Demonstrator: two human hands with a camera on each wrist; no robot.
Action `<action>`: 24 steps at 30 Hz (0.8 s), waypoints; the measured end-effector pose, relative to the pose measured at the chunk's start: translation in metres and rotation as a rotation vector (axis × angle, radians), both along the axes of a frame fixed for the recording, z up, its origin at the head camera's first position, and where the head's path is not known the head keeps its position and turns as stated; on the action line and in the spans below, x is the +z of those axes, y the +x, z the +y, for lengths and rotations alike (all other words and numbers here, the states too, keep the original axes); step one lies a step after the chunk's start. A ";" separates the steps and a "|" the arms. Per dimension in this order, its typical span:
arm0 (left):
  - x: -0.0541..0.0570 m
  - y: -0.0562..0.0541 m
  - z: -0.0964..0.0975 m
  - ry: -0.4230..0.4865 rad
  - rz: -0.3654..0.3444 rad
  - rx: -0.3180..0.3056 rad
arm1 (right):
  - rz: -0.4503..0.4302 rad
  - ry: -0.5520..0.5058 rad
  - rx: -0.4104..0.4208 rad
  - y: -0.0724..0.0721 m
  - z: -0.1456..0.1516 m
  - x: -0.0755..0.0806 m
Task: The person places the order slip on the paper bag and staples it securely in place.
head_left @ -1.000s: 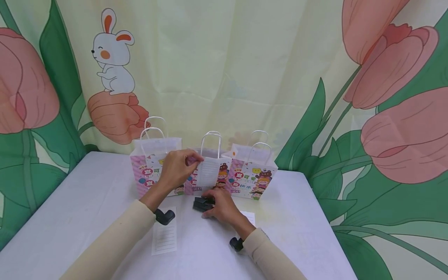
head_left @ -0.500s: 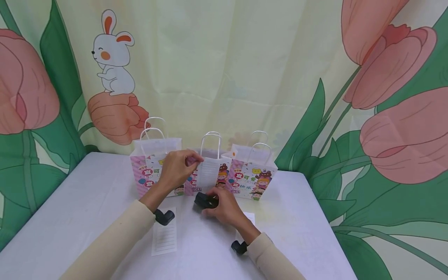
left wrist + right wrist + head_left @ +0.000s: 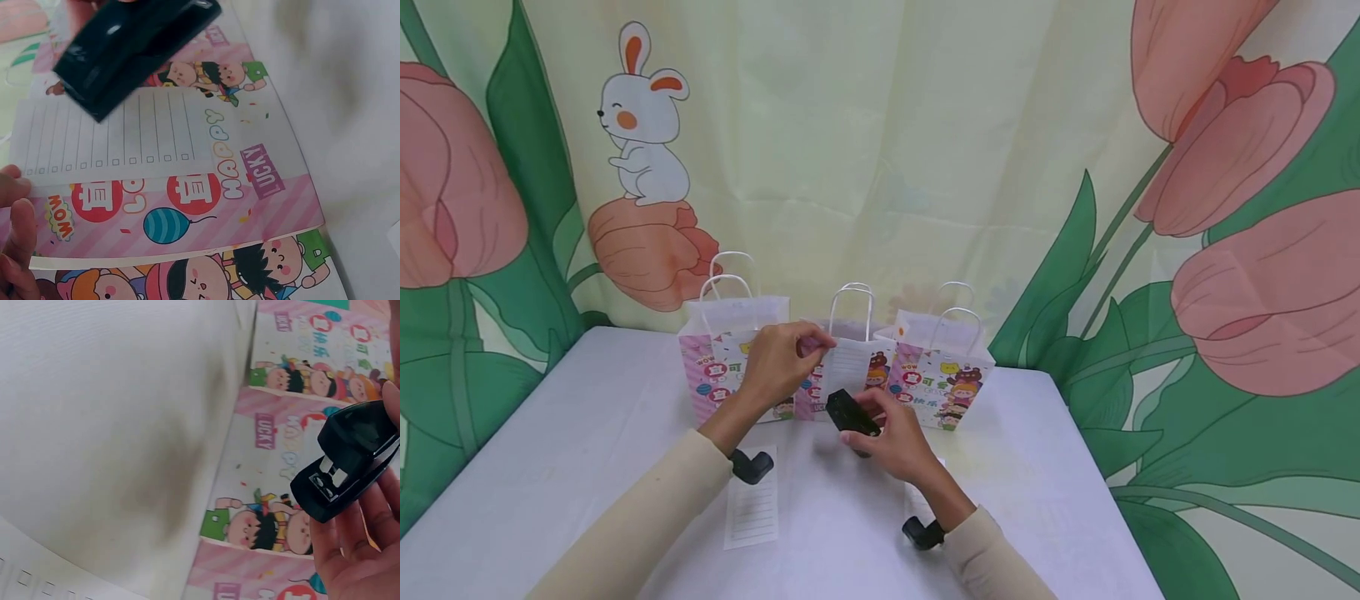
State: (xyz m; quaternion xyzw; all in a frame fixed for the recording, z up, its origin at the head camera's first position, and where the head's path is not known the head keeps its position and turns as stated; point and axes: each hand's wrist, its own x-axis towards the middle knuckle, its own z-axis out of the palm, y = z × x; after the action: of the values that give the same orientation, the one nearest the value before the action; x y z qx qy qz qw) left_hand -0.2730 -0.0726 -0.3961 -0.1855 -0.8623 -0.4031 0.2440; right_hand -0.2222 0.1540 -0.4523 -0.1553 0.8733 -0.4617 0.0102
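A black stapler [image 3: 850, 417] is in my right hand [image 3: 891, 433], gripped between thumb and fingers in front of the middle bag. The right wrist view shows the stapler [image 3: 350, 456] with its mouth end pointing away from the palm. Against the front of the middle paper gift bag [image 3: 811, 407] lies a lined paper slip [image 3: 846, 367]. My left hand [image 3: 778, 358] pinches the slip's upper left corner at the bag's top edge. In the left wrist view, the stapler [image 3: 125, 56] overlaps one end of the checkbox-lined slip [image 3: 125, 137].
Similar gift bags stand on either side, a left bag [image 3: 700, 367] and a right bag [image 3: 936, 383], all with white handles. One lined slip [image 3: 752, 508] lies on the white table [image 3: 835, 542]; another slip [image 3: 917, 502] is partly under my right wrist. A printed curtain [image 3: 962, 167] hangs behind.
My right hand has lifted the stapler from the table, raising and tilting it toward the slip on the middle bag. The left hand has stayed at the slip's corner.
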 end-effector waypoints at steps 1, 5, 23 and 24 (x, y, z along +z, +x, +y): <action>0.000 0.000 0.000 0.001 0.002 -0.001 | 0.009 -0.005 0.000 0.000 0.000 0.002; 0.000 0.001 0.000 0.004 0.001 -0.001 | 0.028 -0.038 -0.010 0.001 0.001 0.008; -0.001 0.000 -0.001 0.007 0.002 -0.008 | 0.098 -0.269 0.031 0.002 -0.002 0.037; -0.001 0.000 -0.001 0.007 0.003 -0.010 | 0.107 -0.273 0.032 0.001 -0.002 0.038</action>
State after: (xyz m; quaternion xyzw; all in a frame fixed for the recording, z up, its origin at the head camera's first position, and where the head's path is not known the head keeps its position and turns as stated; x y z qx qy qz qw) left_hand -0.2728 -0.0735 -0.3975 -0.1893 -0.8596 -0.4071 0.2440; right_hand -0.2214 0.1521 -0.4147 -0.1934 0.7992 -0.5669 -0.0501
